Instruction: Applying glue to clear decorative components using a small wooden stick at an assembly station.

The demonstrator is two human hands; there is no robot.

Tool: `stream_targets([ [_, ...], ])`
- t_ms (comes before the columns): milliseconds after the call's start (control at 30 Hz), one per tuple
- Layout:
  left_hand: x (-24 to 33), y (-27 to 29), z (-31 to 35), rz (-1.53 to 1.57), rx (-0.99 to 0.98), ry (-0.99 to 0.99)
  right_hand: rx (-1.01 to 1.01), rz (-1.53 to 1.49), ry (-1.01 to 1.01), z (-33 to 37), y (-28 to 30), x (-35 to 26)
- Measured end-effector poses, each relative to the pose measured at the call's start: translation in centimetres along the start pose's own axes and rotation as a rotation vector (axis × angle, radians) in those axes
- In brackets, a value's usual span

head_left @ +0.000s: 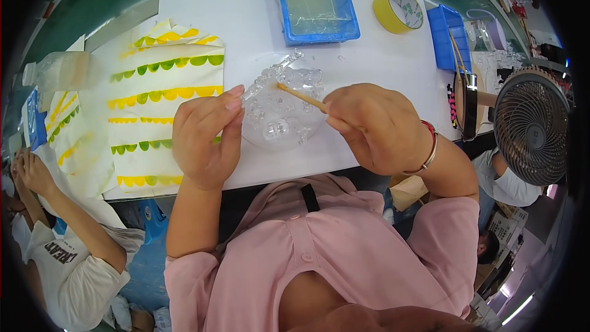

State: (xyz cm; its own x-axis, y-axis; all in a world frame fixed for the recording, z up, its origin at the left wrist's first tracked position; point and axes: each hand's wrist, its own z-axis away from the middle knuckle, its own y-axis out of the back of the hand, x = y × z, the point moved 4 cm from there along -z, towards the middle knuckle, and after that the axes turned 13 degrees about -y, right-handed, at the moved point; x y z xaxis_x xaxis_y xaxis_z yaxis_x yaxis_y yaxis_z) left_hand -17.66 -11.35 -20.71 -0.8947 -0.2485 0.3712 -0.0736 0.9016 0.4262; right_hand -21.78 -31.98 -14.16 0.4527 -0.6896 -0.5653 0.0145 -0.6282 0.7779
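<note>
My right hand [375, 126] grips a thin wooden stick [301, 97]. Its tip touches or hovers just over a strip of clear beads [270, 77]. The thumb and fingertips of my left hand [209, 135] pinch the strip's near left end; the strip slants up and away to the right. Below both hands lies a round transparent dish [261, 140], and several loose clear beads [276, 128] are in it. The fingertips partly hide the pinched end.
A blue tray [319, 38] with a clear-wrapped block stands behind the dish. Right of it are yellow tape [390, 12], a blue bin [445, 37] and a fan [531, 126]. Patterned paper [166, 107] and a plastic bottle [61, 71] lie left. Another person's hands [34, 172] are far left.
</note>
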Motion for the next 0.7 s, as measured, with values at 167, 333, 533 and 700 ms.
stream_targets([
  [167, 0.0, 0.1, 0.2, -0.010, -0.009, 0.002, -0.045, 0.028, -0.065, 0.9, 1.3, -0.2],
  [333, 0.1, 0.0, 0.0, -0.030, -0.019, -0.005, -0.023, 0.025, -0.080, 0.5, 1.2, 0.1],
  [533, 0.1, 0.1, 0.2, -0.020, -0.014, 0.006, 0.023, 0.114, -0.116, -0.8, 1.6, 0.5],
  [700, 0.2, -0.1, 0.0, -0.015, -0.029, 0.005, 0.021, 0.154, 0.019, -1.7, 1.4, 0.0],
])
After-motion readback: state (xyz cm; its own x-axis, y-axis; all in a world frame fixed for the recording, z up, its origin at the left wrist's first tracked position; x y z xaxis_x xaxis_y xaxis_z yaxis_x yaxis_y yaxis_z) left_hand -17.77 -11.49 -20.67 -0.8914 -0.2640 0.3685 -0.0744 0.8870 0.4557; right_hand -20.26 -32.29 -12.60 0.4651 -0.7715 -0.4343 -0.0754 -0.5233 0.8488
